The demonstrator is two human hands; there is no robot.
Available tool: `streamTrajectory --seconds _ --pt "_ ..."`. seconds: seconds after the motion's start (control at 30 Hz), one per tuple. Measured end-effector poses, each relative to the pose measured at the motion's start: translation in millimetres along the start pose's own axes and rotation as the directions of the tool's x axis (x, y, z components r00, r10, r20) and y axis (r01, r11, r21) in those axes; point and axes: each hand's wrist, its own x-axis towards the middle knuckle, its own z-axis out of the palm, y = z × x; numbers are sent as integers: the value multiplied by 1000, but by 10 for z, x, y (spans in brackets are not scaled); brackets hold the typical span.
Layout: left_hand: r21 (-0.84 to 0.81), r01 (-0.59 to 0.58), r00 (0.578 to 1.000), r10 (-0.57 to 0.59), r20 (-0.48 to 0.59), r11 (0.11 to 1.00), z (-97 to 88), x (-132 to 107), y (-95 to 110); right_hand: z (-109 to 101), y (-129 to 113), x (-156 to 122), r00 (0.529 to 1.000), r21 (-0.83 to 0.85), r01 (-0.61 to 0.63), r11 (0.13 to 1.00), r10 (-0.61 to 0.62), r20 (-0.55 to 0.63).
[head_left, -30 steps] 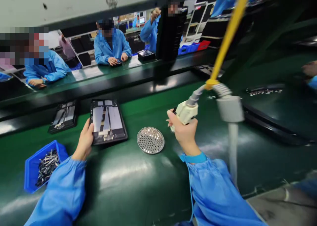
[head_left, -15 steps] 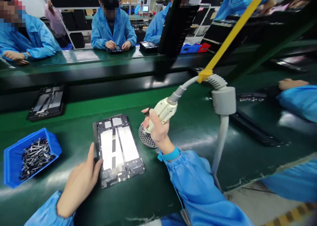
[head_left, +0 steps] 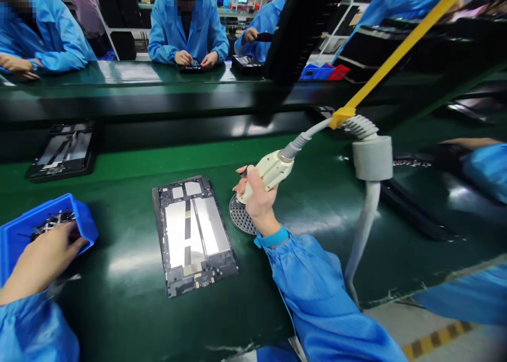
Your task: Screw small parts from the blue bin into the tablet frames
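My left hand reaches over the wall of a blue plastic bin and rests among loose dark screws. Whether it holds one is hidden. My right hand grips a cream electric screwdriver with a grey cable. A round perforated metal screw plate lies partly under that hand. Between my hands, a tablet's metal mid-frame lies flat on the green conveyor belt, touching neither hand.
A second tablet frame lies farther along the belt's back edge. A yellow strap and grey hose sleeve hang by the screwdriver. A co-worker's hand lies at right. Several workers in blue sit across a dark divider.
My left hand has moved from the tablet frame into the blue bin. The view has shifted slightly, and my right hand still grips the screwdriver above the plate.
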Motion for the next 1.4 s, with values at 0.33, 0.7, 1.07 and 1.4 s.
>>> streamTrajectory --seconds 0.33,0.7,1.07,1.4 --pt "305 51 999 -50 -10 951 -52 -94 128 -46 53 11 999 -63 32 997 -32 7" --pt "151 146 967 -109 -230 978 -88 -201 94 -93 74 18 998 -67 51 996 -48 50" --pt "-138 99 926 -142 -349 986 -79 -405 319 -93 -529 -381 975 19 -33 999 28 219" --pt "-284 -486 806 298 -512 827 235 -604 755 4 -783 -1178 761 -63 -179 982 179 623"
